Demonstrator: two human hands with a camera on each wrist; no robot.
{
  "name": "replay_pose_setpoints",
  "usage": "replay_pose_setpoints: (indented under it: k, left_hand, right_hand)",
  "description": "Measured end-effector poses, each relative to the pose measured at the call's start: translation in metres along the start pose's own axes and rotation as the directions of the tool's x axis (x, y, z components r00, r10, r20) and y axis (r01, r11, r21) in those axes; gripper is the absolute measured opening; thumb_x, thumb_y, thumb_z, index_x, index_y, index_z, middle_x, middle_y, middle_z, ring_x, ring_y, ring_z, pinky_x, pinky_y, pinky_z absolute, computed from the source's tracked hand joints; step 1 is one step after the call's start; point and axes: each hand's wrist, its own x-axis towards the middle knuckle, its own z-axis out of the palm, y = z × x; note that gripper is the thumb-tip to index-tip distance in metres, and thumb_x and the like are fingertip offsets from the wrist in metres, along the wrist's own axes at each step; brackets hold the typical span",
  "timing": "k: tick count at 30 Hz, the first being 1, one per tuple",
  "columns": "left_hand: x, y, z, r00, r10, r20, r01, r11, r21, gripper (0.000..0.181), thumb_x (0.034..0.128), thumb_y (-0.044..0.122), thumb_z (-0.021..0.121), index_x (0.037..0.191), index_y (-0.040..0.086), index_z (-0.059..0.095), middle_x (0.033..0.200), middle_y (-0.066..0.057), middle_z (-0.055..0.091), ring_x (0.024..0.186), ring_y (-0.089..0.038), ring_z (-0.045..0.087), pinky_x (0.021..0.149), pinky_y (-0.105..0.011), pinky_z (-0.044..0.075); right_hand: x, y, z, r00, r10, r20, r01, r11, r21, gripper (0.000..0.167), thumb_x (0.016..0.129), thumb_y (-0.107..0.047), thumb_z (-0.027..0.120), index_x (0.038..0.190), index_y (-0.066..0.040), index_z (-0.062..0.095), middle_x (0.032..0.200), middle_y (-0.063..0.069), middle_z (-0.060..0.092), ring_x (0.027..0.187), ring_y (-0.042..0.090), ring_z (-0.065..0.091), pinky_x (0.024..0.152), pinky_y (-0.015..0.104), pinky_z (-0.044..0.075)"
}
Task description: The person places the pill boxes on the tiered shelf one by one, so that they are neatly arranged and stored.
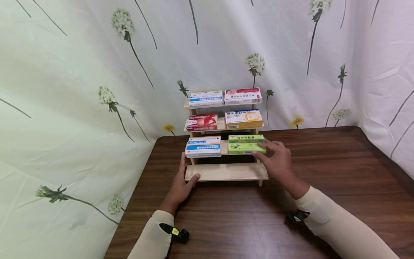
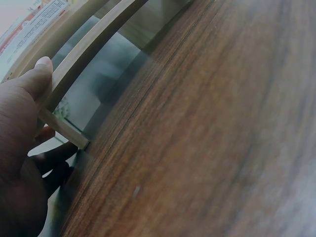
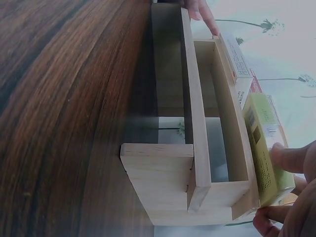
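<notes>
A stepped wooden shelf rack [image 1: 226, 172] stands on the table, its lowest step bare. My left hand [image 1: 179, 187] holds the left end of that step, thumb on top and the other fingers down beside the leg. On the step above, at the right, lies a green medicine box [image 1: 245, 144]. My right hand [image 1: 279, 162] pinches its right end, with the thumb [image 3: 284, 157] against the front face. Left of it on the same step is a blue-and-white medicine box [image 1: 203, 146], close to my left index fingertip.
Higher steps carry a red box [image 1: 202, 122], a yellow-and-white box [image 1: 244, 119], another blue-and-white box [image 1: 205, 99] and a red-and-white box [image 1: 243, 96]. A white curtain with dandelion print [image 1: 210, 54] hangs behind the dark wooden table [image 1: 226, 216].
</notes>
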Motion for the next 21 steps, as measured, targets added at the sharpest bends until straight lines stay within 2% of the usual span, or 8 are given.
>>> replay_pose_setpoints:
  k: [5,9,11,13,16,21]
  left_hand:
    - [-0.0001,0.0008,-0.0007,1.0,0.0,-0.001,0.0,1.0,0.007,0.104,0.1082,0.04,0.071,0.174,0.046,-0.009,0.172,-0.021,0.042,0.156,-0.042,0.047,0.129,-0.067,0.03]
    - [-0.0008,0.0011,-0.0012,1.0,-0.006,0.004,0.006,1.0,0.006,0.104,0.108,0.04,0.071,0.174,0.046,-0.01,0.172,-0.021,0.041,0.156,-0.042,0.047,0.129,-0.067,0.031]
    - [-0.0011,0.0012,-0.0013,1.0,-0.012,0.004,0.012,1.0,0.004,0.105,0.1078,0.041,0.071,0.173,0.048,-0.01,0.172,-0.02,0.041,0.156,-0.042,0.047,0.129,-0.066,0.031]
    - [-0.001,0.001,-0.0013,1.0,-0.014,0.006,0.014,1.0,0.005,0.105,0.1077,0.04,0.071,0.173,0.049,-0.01,0.172,-0.02,0.041,0.156,-0.042,0.047,0.129,-0.066,0.031]
    - [-0.0007,0.0003,-0.0013,1.0,-0.016,0.006,0.016,1.0,0.005,0.105,0.1076,0.04,0.071,0.172,0.051,-0.011,0.173,-0.019,0.041,0.156,-0.041,0.047,0.129,-0.066,0.031]
    - [-0.0003,0.0002,-0.0014,1.0,-0.011,0.005,0.011,1.0,0.001,0.105,0.1074,0.04,0.072,0.172,0.051,-0.011,0.172,-0.019,0.042,0.156,-0.042,0.047,0.129,-0.067,0.031]
  right_hand:
    - [0.0008,0.0015,0.0023,1.0,0.02,0.012,-0.02,1.0,-0.002,0.043,0.089,-0.01,0.092,0.129,-0.001,0.079,0.146,0.027,0.066,0.12,0.047,0.064,0.096,0.06,0.045]
    - [0.0004,0.0008,0.0031,0.999,0.035,0.031,-0.034,0.999,-0.017,0.043,0.091,-0.011,0.091,0.131,-0.001,0.079,0.148,0.027,0.066,0.115,0.046,0.065,0.093,0.061,0.049]
    - [0.0003,0.0005,0.0034,0.999,0.037,0.039,-0.037,0.999,-0.016,0.043,0.091,-0.012,0.09,0.131,0.0,0.079,0.148,0.028,0.066,0.115,0.046,0.064,0.097,0.063,0.048]
    - [0.0005,0.0011,0.0041,0.998,0.04,0.042,-0.039,0.999,-0.013,0.043,0.091,-0.011,0.091,0.13,0.0,0.079,0.148,0.028,0.066,0.116,0.046,0.064,0.104,0.065,0.043]
    - [0.0006,0.0023,0.0048,0.999,0.033,0.043,-0.033,0.999,-0.001,0.043,0.09,-0.01,0.091,0.13,0.002,0.078,0.147,0.029,0.065,0.119,0.048,0.062,0.114,0.07,0.03]
    - [0.0002,0.0037,0.0056,0.999,0.016,0.03,-0.017,1.0,0.01,0.042,0.09,-0.009,0.09,0.129,0.002,0.078,0.148,0.029,0.065,0.118,0.048,0.061,0.116,0.075,0.021]
